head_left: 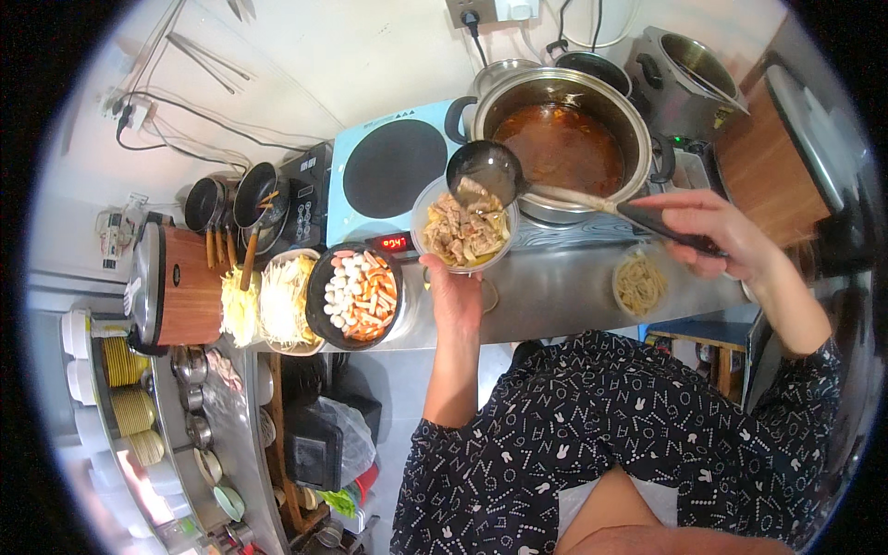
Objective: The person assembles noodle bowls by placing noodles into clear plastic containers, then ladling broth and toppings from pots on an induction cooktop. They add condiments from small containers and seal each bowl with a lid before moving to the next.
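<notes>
My left hand (pixel 453 294) holds a clear round plastic bowl (pixel 424 242) from below, its fingers closed round the near side. Sliced meat and pale vegetable pieces (pixel 462 231) fill the bowl. In my right hand (pixel 708 231) is the dark handle of a black ladle (pixel 486 168), which is tilted over the bowl's far rim with broth in it. Behind the ladle stands a large steel pot (pixel 638 120) of reddish-brown broth (pixel 560 143). On the counter below my right hand sits a tub of pale noodle-like strips (pixel 640 279).
A black bowl of sausages and white balls (pixel 356 296) stands left of my left hand, beside bowls of shredded food (pixel 289 301). Farther back are a blue induction cooker (pixel 342 208) and small pans (pixel 259 199). Wood-look containers (pixel 185 287) stand at the left and right (pixel 772 157).
</notes>
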The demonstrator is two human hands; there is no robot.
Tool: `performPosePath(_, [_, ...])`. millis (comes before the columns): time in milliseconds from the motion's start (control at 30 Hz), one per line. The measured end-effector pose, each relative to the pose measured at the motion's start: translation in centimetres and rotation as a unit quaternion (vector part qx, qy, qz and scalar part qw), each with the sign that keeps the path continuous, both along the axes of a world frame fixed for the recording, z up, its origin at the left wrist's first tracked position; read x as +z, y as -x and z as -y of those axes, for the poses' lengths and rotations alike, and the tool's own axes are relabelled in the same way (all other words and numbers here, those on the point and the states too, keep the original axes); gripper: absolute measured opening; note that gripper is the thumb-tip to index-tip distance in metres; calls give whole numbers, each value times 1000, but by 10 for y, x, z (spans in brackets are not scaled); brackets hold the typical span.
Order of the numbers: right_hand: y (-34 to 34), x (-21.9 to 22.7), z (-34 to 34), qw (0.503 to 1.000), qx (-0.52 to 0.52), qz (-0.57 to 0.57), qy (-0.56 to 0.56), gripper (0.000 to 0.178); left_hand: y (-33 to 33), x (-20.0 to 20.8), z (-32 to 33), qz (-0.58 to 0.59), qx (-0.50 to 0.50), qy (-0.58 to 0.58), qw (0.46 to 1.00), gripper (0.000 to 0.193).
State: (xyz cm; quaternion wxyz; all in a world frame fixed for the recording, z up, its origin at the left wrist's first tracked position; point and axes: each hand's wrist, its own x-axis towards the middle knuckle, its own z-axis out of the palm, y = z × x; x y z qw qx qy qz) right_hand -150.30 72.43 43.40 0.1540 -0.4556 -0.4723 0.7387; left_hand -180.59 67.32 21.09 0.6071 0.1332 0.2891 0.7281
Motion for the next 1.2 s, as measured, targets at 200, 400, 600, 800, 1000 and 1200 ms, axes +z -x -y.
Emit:
performPosePath(200, [20, -3, 13, 991, 78, 85, -65, 40, -1, 9, 3, -5, 21, -9, 1000, 87])
performPosePath(400, [23, -6, 13, 983, 105, 83, -128, 39, 2, 6, 5, 11, 41, 16, 999, 89])
performPosePath(600, [12, -1, 1, 992, 71, 66, -81, 42, 6, 6, 6, 1, 38, 5, 999, 99])
performPosePath(800, [16, -5, 6, 893, 151, 160, -393, 49, 7, 7, 6, 1, 45, 2, 999, 100])
performPosePath(1000, [17, 6, 17, 789, 218, 229, -527, 51, 7, 4, 9, -16, 57, -6, 998, 97])
performPosePath(1200, [24, 7, 32, 803, 228, 232, -500, 49, 7, 0, 9, -43, 52, -13, 998, 97])
